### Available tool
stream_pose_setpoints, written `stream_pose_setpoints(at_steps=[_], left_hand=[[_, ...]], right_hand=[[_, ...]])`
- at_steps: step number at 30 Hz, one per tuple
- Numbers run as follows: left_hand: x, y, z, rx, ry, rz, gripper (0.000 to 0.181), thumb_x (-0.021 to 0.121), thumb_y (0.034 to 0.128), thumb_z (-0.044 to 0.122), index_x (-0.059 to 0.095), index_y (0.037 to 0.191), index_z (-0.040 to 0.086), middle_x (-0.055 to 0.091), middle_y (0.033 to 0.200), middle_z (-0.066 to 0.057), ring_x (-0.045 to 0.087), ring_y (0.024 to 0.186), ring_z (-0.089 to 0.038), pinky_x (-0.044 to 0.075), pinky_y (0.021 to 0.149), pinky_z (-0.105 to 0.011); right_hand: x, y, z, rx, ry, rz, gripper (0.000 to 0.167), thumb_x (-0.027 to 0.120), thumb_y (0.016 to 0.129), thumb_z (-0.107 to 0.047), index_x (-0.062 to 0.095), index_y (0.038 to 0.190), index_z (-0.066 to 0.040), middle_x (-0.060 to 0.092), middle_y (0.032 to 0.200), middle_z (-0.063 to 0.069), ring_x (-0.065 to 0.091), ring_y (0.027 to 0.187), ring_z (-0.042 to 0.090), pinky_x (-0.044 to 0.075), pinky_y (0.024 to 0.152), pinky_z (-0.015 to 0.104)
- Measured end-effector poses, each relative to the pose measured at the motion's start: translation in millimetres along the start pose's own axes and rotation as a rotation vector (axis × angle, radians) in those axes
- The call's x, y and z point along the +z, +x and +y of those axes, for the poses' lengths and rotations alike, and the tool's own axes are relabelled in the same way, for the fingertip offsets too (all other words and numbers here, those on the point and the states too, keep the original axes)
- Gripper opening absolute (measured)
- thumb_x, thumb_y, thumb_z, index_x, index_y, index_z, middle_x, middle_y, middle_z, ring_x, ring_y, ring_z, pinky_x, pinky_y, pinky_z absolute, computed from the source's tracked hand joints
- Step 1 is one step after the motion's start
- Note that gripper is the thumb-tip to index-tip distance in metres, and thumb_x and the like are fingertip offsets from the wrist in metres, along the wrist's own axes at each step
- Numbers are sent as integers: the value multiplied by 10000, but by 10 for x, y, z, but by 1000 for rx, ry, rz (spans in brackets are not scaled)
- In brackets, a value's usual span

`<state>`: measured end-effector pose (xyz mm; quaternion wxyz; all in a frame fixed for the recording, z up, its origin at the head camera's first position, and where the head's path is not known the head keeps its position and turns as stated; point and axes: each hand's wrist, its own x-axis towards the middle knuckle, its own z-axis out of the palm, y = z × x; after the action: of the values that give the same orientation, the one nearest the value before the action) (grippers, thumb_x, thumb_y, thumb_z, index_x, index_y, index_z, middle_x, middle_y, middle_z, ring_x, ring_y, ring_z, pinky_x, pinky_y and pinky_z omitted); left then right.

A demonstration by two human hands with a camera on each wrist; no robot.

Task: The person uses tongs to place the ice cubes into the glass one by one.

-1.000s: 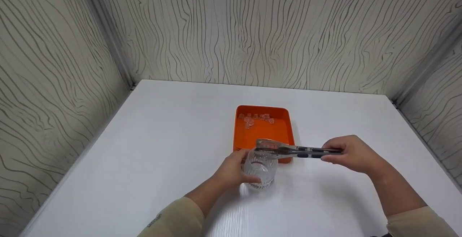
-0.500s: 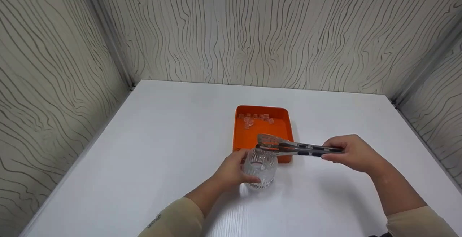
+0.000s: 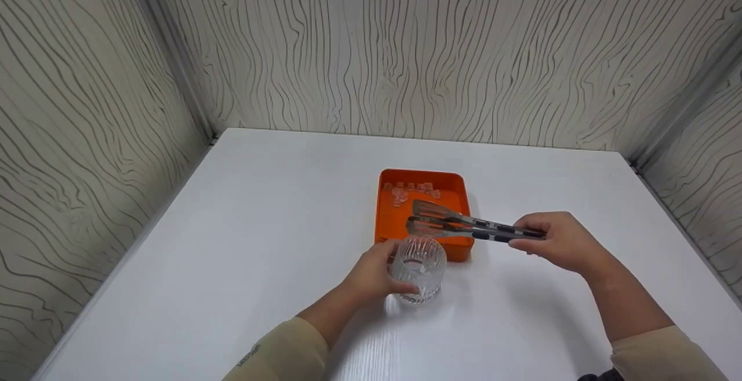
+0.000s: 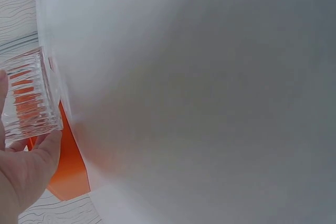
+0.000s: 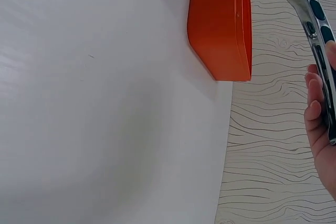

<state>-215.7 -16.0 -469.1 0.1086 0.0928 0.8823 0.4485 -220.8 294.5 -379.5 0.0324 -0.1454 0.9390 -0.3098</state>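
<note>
Head view: left hand (image 3: 371,274), lower centre, is curled round the side of a clear ribbed glass (image 3: 422,271), thumb across the near side. Right hand (image 3: 559,240), right of centre, grips metal tongs (image 3: 484,234) by the handle end; the tong tips are parted, pointing left above the glass rim and the front of an orange tray (image 3: 391,224). Small clear cubes (image 3: 400,194) lie toward the back of the tray, mostly upper left. White table (image 3: 278,213) beneath.

Left wrist view: glass at the left edge, fingers against its lower side; tray behind, lower left.

Right wrist view: fingers closed about the tongs at the right edge, slotted tip in the upper right corner. Tray at upper centre-right; the clear sliver above it is probably the glass, cut off by the frame.
</note>
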Motion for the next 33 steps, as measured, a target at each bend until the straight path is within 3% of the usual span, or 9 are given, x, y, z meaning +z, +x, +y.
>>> stream_pose_setpoints(at_steps=[11, 19, 33], left_hand=[[7, 0, -2, -18, 7, 6, 720, 835, 582, 380, 492, 1209, 293, 550, 1136, 108, 514, 1094, -156, 436, 947, -409], [-21, -11, -8, 8, -34, -18, 734, 830, 595, 380, 488, 1236, 278, 544, 1137, 121, 511, 1085, -141, 437, 947, -391], [-23, -2, -23, 8, -42, -22, 740, 832, 592, 380, 487, 1240, 280, 543, 1156, 109, 507, 1095, -146, 431, 953, -398]], right_hand=[[130, 118, -39, 79, -7, 67, 244, 680, 810, -369, 666, 889, -138, 569, 730, 19, 489, 682, 200, 416, 571, 299], [303, 242, -96, 147, -5, 158, 226, 670, 821, -353, 661, 871, -134, 565, 690, 18, 478, 666, 204, 408, 560, 291], [592, 536, -218, 310, -4, 169, 250, 642, 847, -342, 645, 902, -99, 589, 758, 48, 479, 711, 226, 442, 604, 271]])
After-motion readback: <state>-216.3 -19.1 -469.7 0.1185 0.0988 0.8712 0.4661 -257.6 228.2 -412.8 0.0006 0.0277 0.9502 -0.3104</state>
